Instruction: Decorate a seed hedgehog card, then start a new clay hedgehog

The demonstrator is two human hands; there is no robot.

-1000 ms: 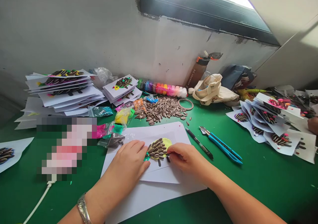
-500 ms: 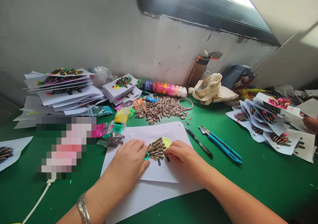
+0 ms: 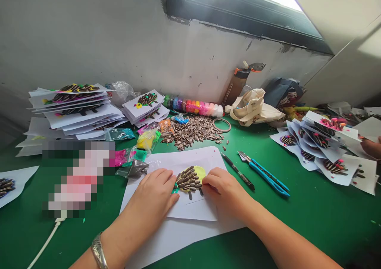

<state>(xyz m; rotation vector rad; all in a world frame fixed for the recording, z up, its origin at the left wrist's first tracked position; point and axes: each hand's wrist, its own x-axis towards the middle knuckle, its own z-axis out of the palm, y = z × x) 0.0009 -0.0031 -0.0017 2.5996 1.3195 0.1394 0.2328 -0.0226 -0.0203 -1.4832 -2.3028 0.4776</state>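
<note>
Rightward, just a touch, goes the right hand (image 3: 224,187), giving us more of the yellow clay (image 3: 199,173), and near the table's (image 3: 208,253) right side a paper (image 3: 369,128) has come up by the co-worker's hand (image 3: 370,146). Centre stage, the seed picture (image 3: 189,179) sits on a card (image 3: 193,210), itself over a sheet (image 3: 166,241). The left hand (image 3: 157,189) is laid out flat across the card's left part, thumb beside the green clay (image 3: 175,187), holding nothing I can see; the right is bunched narrow at the yellow's right rim. What could spoil it? That right hand pressing too hard might dent the clay or knock the lower seeds askew, and if the left eased off, the card could skate over the sheet. A sweep of the right forearm might catch the pen (image 3: 238,171) or the knife (image 3: 268,177) off the sheet's right edge; whether its blade is out, too small to call. Now, what we're missing: the right fingertips are tucked from sight, so no telling if they pinch a seed; the left hand covers the picture's left end; the co-worker's hand is cut off at the frame, and something by the table's left side is pixelated beyond naming.
</note>
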